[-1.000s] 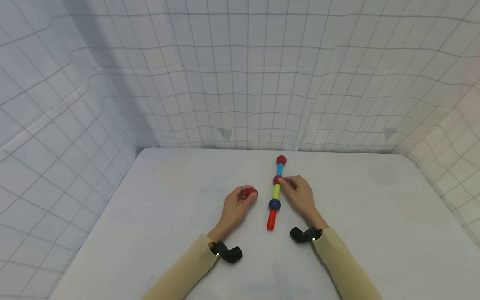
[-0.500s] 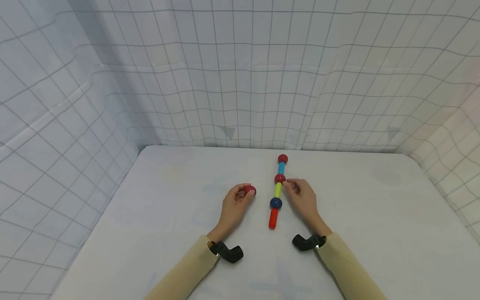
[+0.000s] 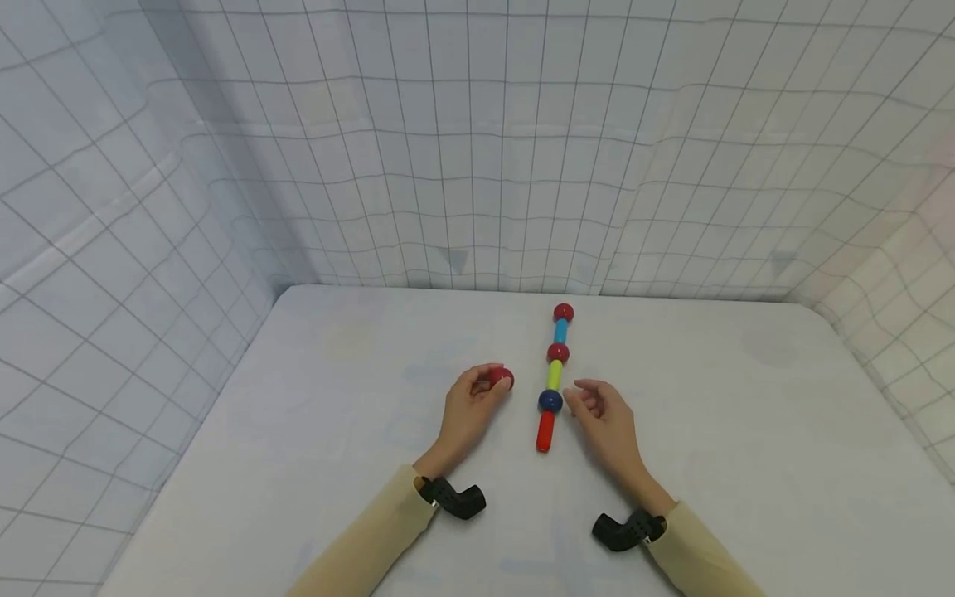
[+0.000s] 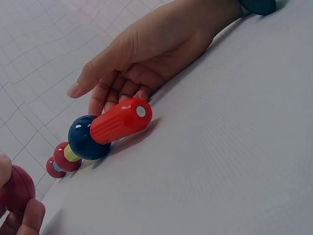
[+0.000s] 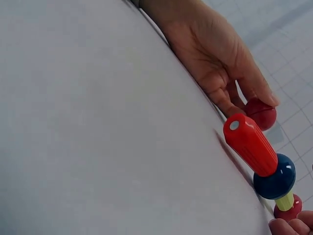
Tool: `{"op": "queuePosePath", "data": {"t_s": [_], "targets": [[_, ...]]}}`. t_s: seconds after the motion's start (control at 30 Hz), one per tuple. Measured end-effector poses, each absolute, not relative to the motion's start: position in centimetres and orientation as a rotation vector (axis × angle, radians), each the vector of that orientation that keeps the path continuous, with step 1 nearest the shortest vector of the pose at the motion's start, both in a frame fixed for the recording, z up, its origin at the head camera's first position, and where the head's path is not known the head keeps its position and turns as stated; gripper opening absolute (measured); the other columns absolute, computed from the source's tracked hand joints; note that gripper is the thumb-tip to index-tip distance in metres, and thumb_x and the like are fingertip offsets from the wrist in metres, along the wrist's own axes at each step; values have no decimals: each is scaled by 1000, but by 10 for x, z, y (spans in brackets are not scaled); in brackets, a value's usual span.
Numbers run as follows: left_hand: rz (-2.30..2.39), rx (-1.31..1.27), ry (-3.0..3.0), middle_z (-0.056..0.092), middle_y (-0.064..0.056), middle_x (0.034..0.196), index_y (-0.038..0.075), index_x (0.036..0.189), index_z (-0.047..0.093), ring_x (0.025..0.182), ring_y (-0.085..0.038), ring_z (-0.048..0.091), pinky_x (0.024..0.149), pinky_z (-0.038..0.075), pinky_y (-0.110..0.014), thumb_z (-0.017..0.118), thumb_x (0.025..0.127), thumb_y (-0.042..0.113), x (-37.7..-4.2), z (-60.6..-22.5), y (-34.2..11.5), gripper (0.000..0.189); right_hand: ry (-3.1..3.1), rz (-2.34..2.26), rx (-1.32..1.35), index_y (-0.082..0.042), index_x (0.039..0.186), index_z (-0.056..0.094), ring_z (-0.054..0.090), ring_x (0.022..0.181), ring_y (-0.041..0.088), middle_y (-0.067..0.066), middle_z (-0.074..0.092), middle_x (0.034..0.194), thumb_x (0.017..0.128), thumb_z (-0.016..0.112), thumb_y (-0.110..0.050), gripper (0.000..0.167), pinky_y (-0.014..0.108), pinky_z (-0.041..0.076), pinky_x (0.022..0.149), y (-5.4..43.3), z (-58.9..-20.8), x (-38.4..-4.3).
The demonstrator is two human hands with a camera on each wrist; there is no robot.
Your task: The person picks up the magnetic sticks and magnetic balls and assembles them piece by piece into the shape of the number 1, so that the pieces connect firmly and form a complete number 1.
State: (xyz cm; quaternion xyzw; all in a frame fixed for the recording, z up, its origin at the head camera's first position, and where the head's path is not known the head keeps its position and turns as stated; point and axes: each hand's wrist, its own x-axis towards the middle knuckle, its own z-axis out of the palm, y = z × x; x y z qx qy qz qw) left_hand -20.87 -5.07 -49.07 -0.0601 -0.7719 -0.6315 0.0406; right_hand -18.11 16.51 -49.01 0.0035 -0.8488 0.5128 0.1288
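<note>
My left hand pinches a red ball between thumb and fingers, left of a line of joined toy pieces. From the far end, that line runs red ball, light-blue rod, second red ball, yellow-green rod, dark-blue ball and red rod. A pale round disc shows in the near end of the red rod in the left wrist view. My right hand, fingers loosely curved and holding nothing, is just right of the dark-blue ball.
The pieces lie on a white table. A white sheet with a grey grid hangs behind the table and along both sides. Each wrist carries a black camera mount.
My right hand has let go of the middle red ball in the line and drawn back toward me, beside the dark-blue ball. The left hand keeps its grip, almost still.
</note>
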Motion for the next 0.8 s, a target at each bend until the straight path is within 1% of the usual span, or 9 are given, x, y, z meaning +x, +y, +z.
{"op": "queuePosePath", "data": {"t_s": [0.23,0.33,0.5,0.7,0.8], "targets": [[-1950,-203,-2352,61,-4,106,10,117,63,89,-16,58,77,49,-23,68,88,35,-211,-490,-50,39,-2468,1486,44,-10,102,64,49,68,16,0,56,79,86,71,-34,30,23,39,57,160,-491,-170],[-1941,-198,-2365,61,-3,106,10,117,62,88,-15,59,77,49,-23,68,88,34,-211,-489,-51,38,-2500,1436,90,-12,99,65,47,65,16,-2,54,78,84,74,-31,26,24,37,54,158,-491,-166],[-1936,-200,-2376,62,-3,106,8,118,62,89,-15,59,77,50,-24,68,89,32,-210,-487,-51,38,-2529,1360,95,-12,94,64,43,60,16,-1,50,74,80,77,-27,25,25,34,51,154,-491,-161],[-1940,-203,-2372,62,-3,105,9,118,62,88,-14,60,76,50,-24,68,89,34,-210,-489,-50,39,-2615,1252,66,-13,83,62,44,65,14,-2,49,72,76,79,-34,28,28,36,56,149,-491,-158],[-1935,-209,-2369,62,-4,105,8,118,62,88,-14,60,76,50,-24,67,89,34,-209,-491,-50,39,-2645,1179,76,-13,78,62,43,65,14,-3,47,68,77,77,-39,30,30,35,56,146,-491,-157]]}}
